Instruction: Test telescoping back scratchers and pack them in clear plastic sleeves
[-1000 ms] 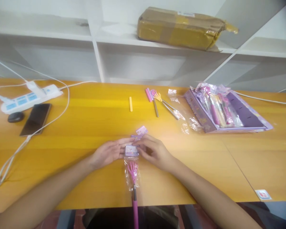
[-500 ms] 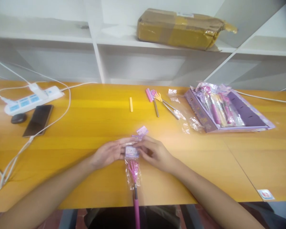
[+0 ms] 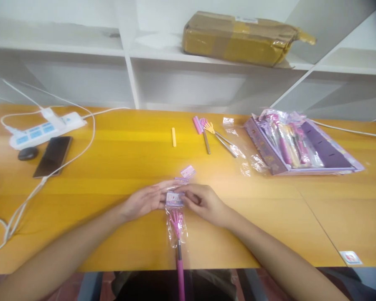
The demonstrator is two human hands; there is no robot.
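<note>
Between my hands is a clear plastic bag (image 3: 171,234) with a purple printed card header (image 3: 174,200). Inside it lies a pink hand-shaped back scratcher (image 3: 177,223), its pink handle reaching past the table's front edge. My left hand (image 3: 147,200) holds the header from the left, fingers partly behind it. From the right, my right hand (image 3: 205,202) pinches the header's edge between thumb and fingers. Just beyond my fingertips lie small purple printed cards (image 3: 188,172) on the table.
A purple display box (image 3: 332,154) of bagged back scratchers stands at the right. Loose scratcher parts (image 3: 209,128) and clear wrappers (image 3: 246,168) lie left of it, beside a yellow stick (image 3: 174,137). A phone (image 3: 53,156), power strip (image 3: 47,130) and cables are at the left.
The view has shifted slightly. My right fingers have moved a little along the header's edge; both hands otherwise stay on the bag.
</note>
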